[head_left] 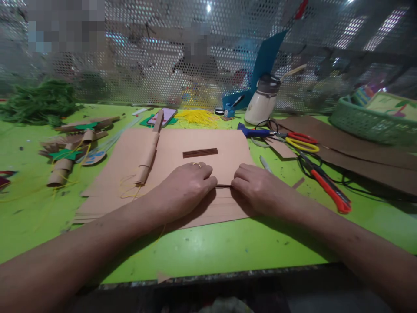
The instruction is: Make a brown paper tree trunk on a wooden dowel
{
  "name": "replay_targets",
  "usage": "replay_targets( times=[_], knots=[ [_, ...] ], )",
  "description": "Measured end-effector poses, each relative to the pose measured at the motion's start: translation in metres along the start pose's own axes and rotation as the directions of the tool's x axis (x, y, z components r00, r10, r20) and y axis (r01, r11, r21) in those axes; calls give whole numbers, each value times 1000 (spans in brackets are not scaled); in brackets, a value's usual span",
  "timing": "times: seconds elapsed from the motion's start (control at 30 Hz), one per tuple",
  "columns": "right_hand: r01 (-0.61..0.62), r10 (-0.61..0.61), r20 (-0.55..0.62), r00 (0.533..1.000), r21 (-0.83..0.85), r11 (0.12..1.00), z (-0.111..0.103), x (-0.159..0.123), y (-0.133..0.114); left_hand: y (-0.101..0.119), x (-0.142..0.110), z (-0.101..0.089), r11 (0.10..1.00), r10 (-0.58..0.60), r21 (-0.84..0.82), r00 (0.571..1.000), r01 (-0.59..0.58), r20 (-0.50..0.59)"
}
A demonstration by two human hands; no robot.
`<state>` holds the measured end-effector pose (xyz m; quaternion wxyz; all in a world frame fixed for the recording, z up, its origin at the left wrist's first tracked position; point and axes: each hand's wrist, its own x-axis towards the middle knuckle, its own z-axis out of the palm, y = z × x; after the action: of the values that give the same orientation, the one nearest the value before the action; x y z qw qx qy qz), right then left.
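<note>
My left hand [187,189] and my right hand [260,189] are low over a stack of tan paper sheets [169,148]. Their closed fingers pinch the two ends of a thin dark brown paper strip [224,186], of which only the stretch between them shows. Just beyond my fingers lies a pleated brown paper piece [200,153], flat on the top sheet. A rolled tan paper tube [149,158] with a flat stick-like end rests left of my left hand, yellow thread [128,191] around its lower end. A ring is on one left finger.
Paper crafts with green stars [65,154] lie left, near green shredded strands [39,102]. Right are a blue glue gun [256,131], scissors [302,142], a red cutter [332,191] and a green basket [361,119]. A phone [164,116], white jug [262,106] and perforated screen [146,65] stand behind.
</note>
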<state>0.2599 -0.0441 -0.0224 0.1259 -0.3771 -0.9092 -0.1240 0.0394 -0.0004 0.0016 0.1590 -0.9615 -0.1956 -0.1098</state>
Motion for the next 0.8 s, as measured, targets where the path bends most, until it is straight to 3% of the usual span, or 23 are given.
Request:
replay_targets(
  times=[0.53,0.67,0.8],
  knots=[
    [-2,0,85,996,28,1000,-2,-8,4,-4,-7,-12,990,28,-140,992,-10,125],
    [0,0,39,999,-7,1000,1,-9,7,-5,-8,-12,982,-40,-182,994,58,105],
    [-24,24,15,1000,8,1000,1,-7,5,-9,-6,-10,949,-185,-254,982,186,28]
  ],
)
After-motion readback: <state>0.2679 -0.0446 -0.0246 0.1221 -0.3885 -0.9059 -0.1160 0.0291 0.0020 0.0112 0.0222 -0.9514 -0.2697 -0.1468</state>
